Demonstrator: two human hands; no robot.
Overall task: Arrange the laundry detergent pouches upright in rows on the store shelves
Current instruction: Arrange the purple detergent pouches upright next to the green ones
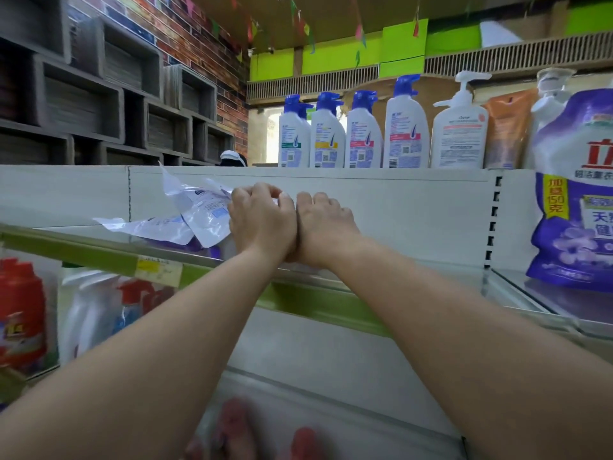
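Both hands are pressed side by side, wrists touching, on the middle shelf (pixel 414 270). The left hand (pixel 262 220) has its fingers curled over the top edge of a white pouch (pixel 205 217); its grip looks clamped on that edge, probably to stand the pouch up. The right hand (pixel 323 220) lies just right of the left hand, knuckles up and fingers bent forward. What its grip holds, if anything, is hidden behind the hand, so I cannot tell whether it is clamped or loose. It may be steadying the same pouch from the other side.

Left of the left hand, the white pouch leans crookedly against the shelf's back wall, its top crumpled. A second white pouch (pixel 149 225) lies flat further left, partly under the first. Neither is upright yet, so the row here seems barely begun.

Well to the right of the hands, past the slotted upright, a large purple pouch (pixel 574 200) stands upright on the neighbouring shelf, as the task asks.

Above the hands, the top shelf carries a tidy row of shampoo bottles (pixel 348 134). Below and left of the hands, on the lower shelf, stand red-and-white bottles (pixel 23 313), blurred.
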